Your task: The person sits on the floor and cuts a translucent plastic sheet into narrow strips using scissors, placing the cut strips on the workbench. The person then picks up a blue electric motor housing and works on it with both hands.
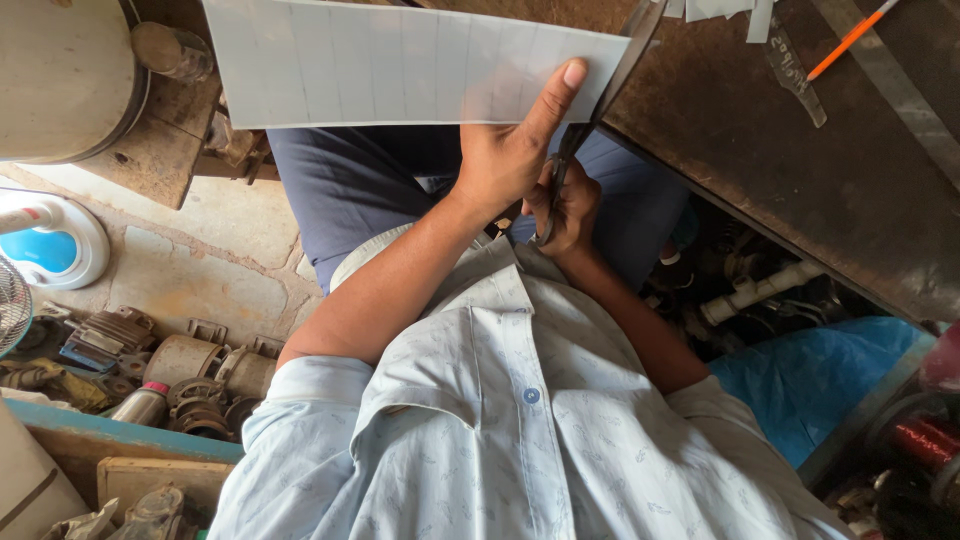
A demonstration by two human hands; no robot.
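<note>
Two hands busy, left hand [505, 160] gripping white sheet [400, 65], right hand [568, 205] clamped on scissors [600, 95] (mid-cut)

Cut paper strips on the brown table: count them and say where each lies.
3 show: cut paper strips lie together at the brown table's far edge, by the scissors' tip. The frame crops them, so more may be hidden.
</note>
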